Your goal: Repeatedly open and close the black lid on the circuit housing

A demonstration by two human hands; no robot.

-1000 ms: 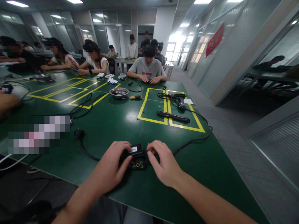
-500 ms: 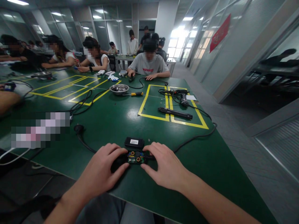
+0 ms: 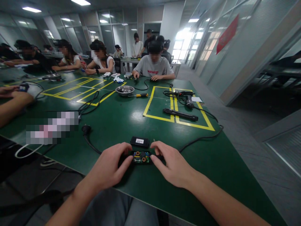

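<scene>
A small circuit board [image 3: 141, 157] with copper coils is seen on the green bench [image 3: 122, 125], near its front edge, framed between the two hands. Its left end is met by the thumb of the left hand [image 3: 111, 166], whose fingers are curled; whether anything is gripped by them cannot be told. Its right end is neared by the bent fingers of the right hand [image 3: 172, 164], thumb and forefinger held apart; a grip there cannot be made out either. A black cover [image 3: 139, 142] with a white label facing up is set just beyond the board. Farther off, a black plug [image 3: 86, 129] is seen to the left, a black rod-shaped tool [image 3: 180, 114] is laid across yellow tape [image 3: 162, 118], and a yellow-and-black screwdriver [image 3: 142, 95] is placed beside a metal bowl [image 3: 125, 94].
</scene>
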